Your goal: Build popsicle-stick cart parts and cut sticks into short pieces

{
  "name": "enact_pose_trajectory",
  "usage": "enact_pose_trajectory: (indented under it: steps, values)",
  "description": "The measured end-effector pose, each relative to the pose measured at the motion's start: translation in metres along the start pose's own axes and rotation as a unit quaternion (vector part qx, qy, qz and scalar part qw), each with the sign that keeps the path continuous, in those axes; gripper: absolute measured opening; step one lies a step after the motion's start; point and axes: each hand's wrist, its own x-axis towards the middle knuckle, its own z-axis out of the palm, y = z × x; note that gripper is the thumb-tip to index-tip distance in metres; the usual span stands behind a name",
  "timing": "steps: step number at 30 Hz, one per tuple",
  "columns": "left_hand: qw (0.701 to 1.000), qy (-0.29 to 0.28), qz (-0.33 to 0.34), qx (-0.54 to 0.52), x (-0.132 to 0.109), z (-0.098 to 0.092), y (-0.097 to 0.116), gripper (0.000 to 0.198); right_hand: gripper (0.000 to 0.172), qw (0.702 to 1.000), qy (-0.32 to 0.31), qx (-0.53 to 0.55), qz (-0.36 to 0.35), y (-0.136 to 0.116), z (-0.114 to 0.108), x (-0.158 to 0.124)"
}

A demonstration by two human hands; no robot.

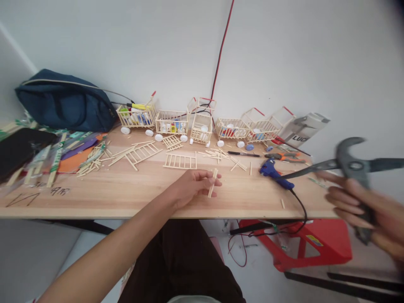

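Observation:
My left hand [197, 185] pinches a few short wooden sticks [213, 183] between thumb and fingers, close above the table [132, 200]. At the right, my right hand [362, 210] grips hooked shears [355, 166], their long pointed part reaching left; motion blurs them. Under that tip lies a blue glue gun [276, 174] with a black cord. Beyond my left hand are ladder-like stick frames [181, 160] and loose sticks [217, 155]. A single short stick [282, 203] lies near the front edge.
Several miniature stick-built carts [172, 123] with white or blue wheels line the wall. A blue bag [67, 101], dark phone [23, 149] and packaged strips [58, 160] occupy the left. Orange-handled pliers [285, 157] and a pen [243, 154] lie right. Beneath stands a red stool [331, 244].

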Motion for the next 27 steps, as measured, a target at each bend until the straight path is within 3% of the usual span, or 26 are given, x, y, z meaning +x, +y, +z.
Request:
enact_pose_trajectory:
  steps: [2, 6, 10, 13, 16, 21, 24, 27]
  values:
    - [0.999, -0.029, -0.013, 0.007, -0.009, 0.006, 0.002, 0.029, 0.049, 0.966, -0.140, 0.179, 0.125, -0.012, 0.035, -0.017]
    - [0.996, -0.073, -0.037, 0.023, -0.030, 0.008, 0.007, 0.029, 0.035, 0.896, -0.269, 0.316, 0.160, -0.039, 0.097, -0.046]
    - [0.999, -0.023, -0.025, 0.015, -0.052, 0.004, 0.008, 0.032, 0.033, 0.873, -0.342, 0.335, 0.094, -0.045, 0.135, -0.052]
    - [0.999, 0.016, -0.024, -0.039, -0.067, 0.000, 0.003, 0.034, 0.048, 0.819, -0.424, 0.386, -0.006, -0.042, 0.156, -0.058]
    - [0.997, 0.038, -0.010, -0.063, -0.081, -0.005, -0.007, 0.036, 0.057, 0.787, -0.451, 0.419, -0.039, -0.039, 0.175, -0.069]
    - [0.997, 0.067, -0.022, -0.008, -0.103, -0.014, -0.014, 0.037, 0.064, 0.786, -0.474, 0.397, -0.002, -0.041, 0.196, -0.083]
    - [0.992, 0.101, 0.015, 0.073, -0.112, -0.018, -0.001, 0.036, 0.062, 0.770, -0.503, 0.392, 0.009, -0.043, 0.193, -0.083]
    - [0.990, 0.085, 0.032, 0.107, -0.114, -0.018, 0.016, 0.035, 0.057, 0.780, -0.524, 0.341, 0.019, -0.045, 0.179, -0.081]
